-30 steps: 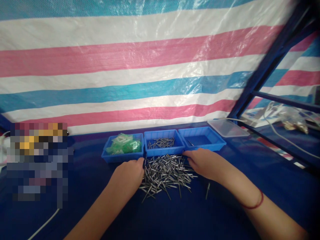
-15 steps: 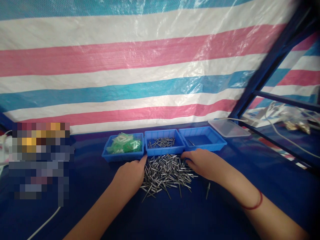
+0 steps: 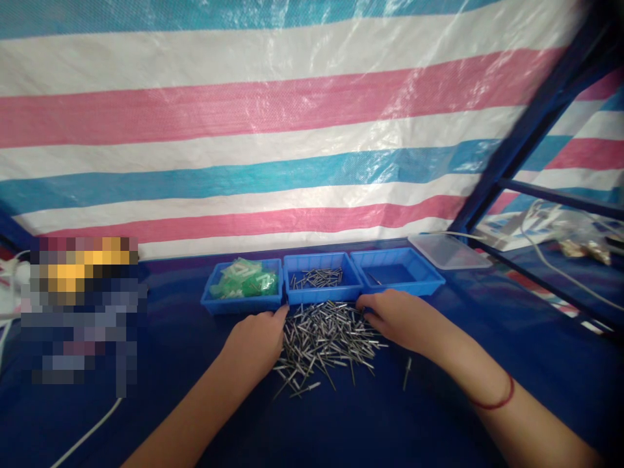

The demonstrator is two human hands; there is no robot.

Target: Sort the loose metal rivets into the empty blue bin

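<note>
A loose pile of blind rivets [image 3: 331, 344] lies on the blue tabletop between my two hands. My left hand [image 3: 256, 341] rests against the pile's left side, one finger stretched toward the tray edge and the others mostly hidden. At the upper right of the pile is my right hand [image 3: 397, 318], its thumb and forefinger apart, close to the tray fronts. I see no rivet held in either hand. Behind the pile, the middle blue tray [image 3: 322, 296] contains more rivets. A single rivet [image 3: 407, 374] lies apart, below my right hand.
The left blue tray [image 3: 241, 303] holds green and clear plastic packets [image 3: 244, 279]. In the right blue tray [image 3: 414, 286] is a thin pin-like piece. A clear lid [image 3: 448, 251] lies behind it. A blurred-out yellow and grey object [image 3: 88, 266] stands at left, near a white cable [image 3: 88, 429].
The view has shifted slightly. A rivet at the pile's front edge now lies nearly sideways, a little out from the others. Both hands keep almost the same places beside the pile.
</note>
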